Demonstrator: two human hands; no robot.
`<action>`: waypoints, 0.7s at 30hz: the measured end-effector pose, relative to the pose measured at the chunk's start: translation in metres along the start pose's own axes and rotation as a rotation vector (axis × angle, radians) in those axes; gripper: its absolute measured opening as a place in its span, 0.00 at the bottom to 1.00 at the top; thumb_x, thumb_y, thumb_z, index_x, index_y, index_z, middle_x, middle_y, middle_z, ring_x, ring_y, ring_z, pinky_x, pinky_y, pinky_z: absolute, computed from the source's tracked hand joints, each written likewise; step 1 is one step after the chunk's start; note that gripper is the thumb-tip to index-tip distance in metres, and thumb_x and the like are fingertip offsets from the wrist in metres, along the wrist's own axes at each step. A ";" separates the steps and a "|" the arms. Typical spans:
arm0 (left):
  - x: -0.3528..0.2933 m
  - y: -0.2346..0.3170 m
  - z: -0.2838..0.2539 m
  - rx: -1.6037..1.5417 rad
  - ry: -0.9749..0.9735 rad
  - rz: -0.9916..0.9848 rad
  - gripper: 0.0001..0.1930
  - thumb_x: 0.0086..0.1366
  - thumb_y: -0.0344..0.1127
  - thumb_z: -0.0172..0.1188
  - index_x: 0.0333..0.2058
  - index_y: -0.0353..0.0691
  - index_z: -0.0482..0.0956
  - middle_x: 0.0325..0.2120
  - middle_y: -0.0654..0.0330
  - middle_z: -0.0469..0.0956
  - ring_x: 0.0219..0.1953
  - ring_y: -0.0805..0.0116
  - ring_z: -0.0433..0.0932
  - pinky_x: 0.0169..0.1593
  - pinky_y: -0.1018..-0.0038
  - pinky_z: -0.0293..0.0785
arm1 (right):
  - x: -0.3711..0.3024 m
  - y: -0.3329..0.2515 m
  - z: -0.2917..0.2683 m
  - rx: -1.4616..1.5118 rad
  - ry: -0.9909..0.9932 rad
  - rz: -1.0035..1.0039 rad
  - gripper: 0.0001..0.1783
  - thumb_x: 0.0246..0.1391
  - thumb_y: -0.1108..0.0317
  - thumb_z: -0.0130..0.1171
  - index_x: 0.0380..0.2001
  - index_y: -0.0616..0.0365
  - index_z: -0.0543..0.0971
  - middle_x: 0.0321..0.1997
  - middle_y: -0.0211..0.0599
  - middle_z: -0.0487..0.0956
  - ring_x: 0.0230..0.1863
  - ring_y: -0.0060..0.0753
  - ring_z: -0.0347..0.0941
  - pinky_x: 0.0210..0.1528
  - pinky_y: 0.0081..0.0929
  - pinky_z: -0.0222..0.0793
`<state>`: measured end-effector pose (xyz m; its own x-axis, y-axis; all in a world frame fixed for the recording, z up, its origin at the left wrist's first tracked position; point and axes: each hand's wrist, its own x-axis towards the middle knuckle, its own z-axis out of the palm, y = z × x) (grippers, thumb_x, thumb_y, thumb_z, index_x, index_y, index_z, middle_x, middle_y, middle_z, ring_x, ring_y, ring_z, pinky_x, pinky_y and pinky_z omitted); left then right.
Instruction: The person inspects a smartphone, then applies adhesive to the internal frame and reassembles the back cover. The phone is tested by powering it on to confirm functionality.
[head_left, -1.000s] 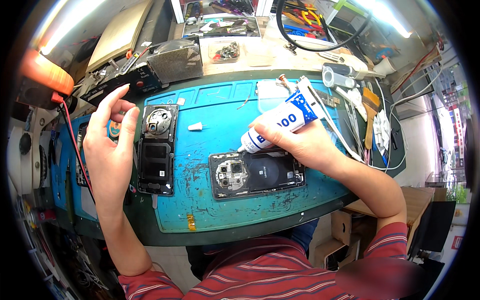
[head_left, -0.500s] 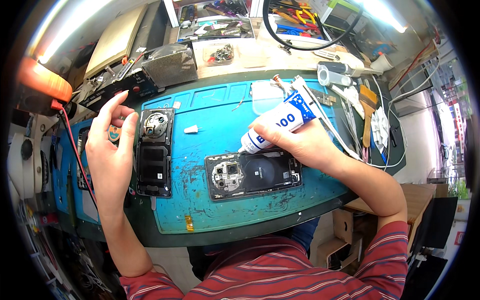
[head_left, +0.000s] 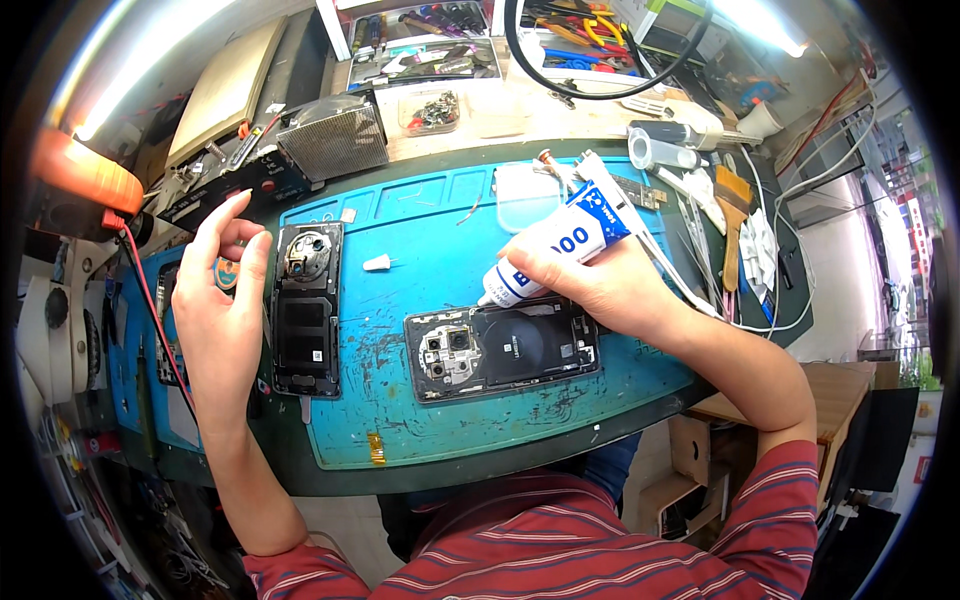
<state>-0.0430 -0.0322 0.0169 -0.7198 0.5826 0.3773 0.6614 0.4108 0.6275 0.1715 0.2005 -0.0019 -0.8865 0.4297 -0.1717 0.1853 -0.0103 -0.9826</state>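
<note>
My right hand [head_left: 610, 285] is closed around a white and blue glue tube [head_left: 560, 245]. The tube tilts down to the left, its nozzle at the far long edge of an opened phone [head_left: 505, 350]; whether it touches I cannot tell. That phone lies sideways, with its camera cluster at the left and a dark round coil in the middle. My left hand [head_left: 220, 300] hovers empty at the left, thumb and index finger apart, the other fingers curled. Just right of it lies a long black phone part [head_left: 307, 315] with a round camera area. A small white cap [head_left: 378, 263] lies between the two.
A blue work mat [head_left: 400, 420] covers the bench. Syringes [head_left: 665, 152], a wide brush [head_left: 733, 215] and tweezers lie at the right. A finned metal block [head_left: 335, 135] and orange lamp [head_left: 90, 175] stand at the left. A black hose [head_left: 600, 97] arcs above.
The view has shifted slightly, so the bench things sit a little further left. Against the phone, the tube's nozzle has moved slightly right along its far edge. My left hand stays nearly still.
</note>
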 end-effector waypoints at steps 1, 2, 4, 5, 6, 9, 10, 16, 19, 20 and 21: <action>0.000 0.000 0.000 -0.001 0.001 0.000 0.19 0.67 0.31 0.61 0.56 0.36 0.76 0.34 0.62 0.78 0.36 0.75 0.72 0.44 0.77 0.71 | 0.000 0.000 0.000 -0.008 -0.005 0.009 0.16 0.57 0.62 0.69 0.42 0.62 0.81 0.39 0.34 0.84 0.41 0.24 0.81 0.45 0.24 0.76; 0.000 0.000 0.000 0.007 -0.001 -0.005 0.19 0.67 0.31 0.61 0.56 0.36 0.76 0.34 0.62 0.78 0.36 0.75 0.72 0.44 0.77 0.71 | 0.000 0.001 -0.001 -0.007 -0.004 -0.002 0.16 0.57 0.62 0.69 0.42 0.62 0.81 0.39 0.34 0.84 0.41 0.24 0.81 0.45 0.24 0.76; 0.000 0.001 0.000 0.020 -0.005 -0.013 0.19 0.67 0.31 0.61 0.56 0.37 0.76 0.34 0.62 0.78 0.35 0.75 0.72 0.44 0.77 0.71 | 0.001 0.003 -0.002 -0.008 -0.008 -0.013 0.19 0.57 0.62 0.69 0.45 0.63 0.78 0.39 0.34 0.84 0.41 0.24 0.81 0.45 0.24 0.76; -0.001 0.001 -0.001 0.023 -0.005 -0.012 0.19 0.67 0.30 0.61 0.56 0.36 0.76 0.34 0.62 0.78 0.35 0.75 0.72 0.44 0.77 0.71 | 0.001 0.003 -0.002 -0.008 -0.013 -0.014 0.21 0.56 0.62 0.69 0.47 0.64 0.75 0.39 0.34 0.84 0.40 0.23 0.81 0.45 0.23 0.76; 0.000 0.001 0.000 0.024 -0.008 -0.010 0.19 0.67 0.30 0.61 0.56 0.36 0.76 0.34 0.62 0.78 0.35 0.75 0.72 0.44 0.77 0.71 | 0.001 0.000 -0.003 -0.009 -0.022 -0.003 0.28 0.56 0.62 0.69 0.52 0.65 0.70 0.39 0.35 0.84 0.40 0.23 0.81 0.46 0.23 0.76; 0.000 -0.001 0.001 0.009 -0.008 -0.006 0.18 0.68 0.30 0.61 0.56 0.36 0.76 0.34 0.63 0.78 0.35 0.76 0.72 0.44 0.77 0.71 | 0.000 -0.002 -0.004 0.000 -0.023 0.003 0.32 0.56 0.62 0.69 0.56 0.67 0.67 0.38 0.35 0.84 0.39 0.23 0.81 0.45 0.23 0.77; 0.000 -0.001 0.001 0.002 -0.006 -0.006 0.18 0.68 0.30 0.61 0.56 0.36 0.76 0.34 0.63 0.78 0.35 0.76 0.72 0.44 0.77 0.71 | -0.001 -0.002 -0.004 0.005 -0.020 0.000 0.31 0.56 0.62 0.70 0.55 0.67 0.68 0.38 0.36 0.84 0.39 0.23 0.81 0.45 0.23 0.77; 0.000 -0.001 0.001 0.011 -0.035 -0.023 0.19 0.70 0.32 0.58 0.57 0.36 0.75 0.34 0.64 0.77 0.37 0.77 0.71 0.46 0.78 0.69 | -0.002 -0.004 -0.005 -0.019 -0.007 -0.025 0.20 0.56 0.61 0.69 0.44 0.64 0.77 0.38 0.35 0.84 0.39 0.24 0.81 0.42 0.24 0.78; 0.000 -0.001 0.001 0.025 -0.034 -0.016 0.18 0.70 0.32 0.58 0.57 0.35 0.75 0.34 0.64 0.77 0.37 0.77 0.71 0.46 0.79 0.69 | -0.004 -0.003 -0.007 -0.002 -0.006 -0.031 0.20 0.56 0.60 0.69 0.44 0.63 0.77 0.38 0.35 0.84 0.39 0.24 0.81 0.41 0.23 0.77; 0.000 -0.001 0.001 0.020 -0.030 -0.014 0.18 0.69 0.31 0.59 0.57 0.35 0.75 0.34 0.63 0.77 0.36 0.77 0.71 0.45 0.78 0.70 | -0.004 -0.003 -0.008 -0.006 -0.009 -0.019 0.20 0.56 0.60 0.69 0.44 0.63 0.77 0.38 0.35 0.84 0.39 0.24 0.81 0.41 0.23 0.77; 0.000 -0.001 0.002 0.016 -0.025 -0.013 0.18 0.69 0.30 0.59 0.56 0.35 0.75 0.34 0.63 0.77 0.36 0.76 0.72 0.45 0.78 0.70 | -0.003 -0.002 -0.008 -0.010 -0.013 -0.008 0.20 0.56 0.60 0.69 0.44 0.63 0.77 0.38 0.34 0.84 0.39 0.24 0.81 0.41 0.23 0.77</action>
<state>-0.0434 -0.0313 0.0153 -0.7229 0.5944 0.3523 0.6557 0.4293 0.6211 0.1776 0.2066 0.0016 -0.8932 0.4184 -0.1648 0.1824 0.0021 -0.9832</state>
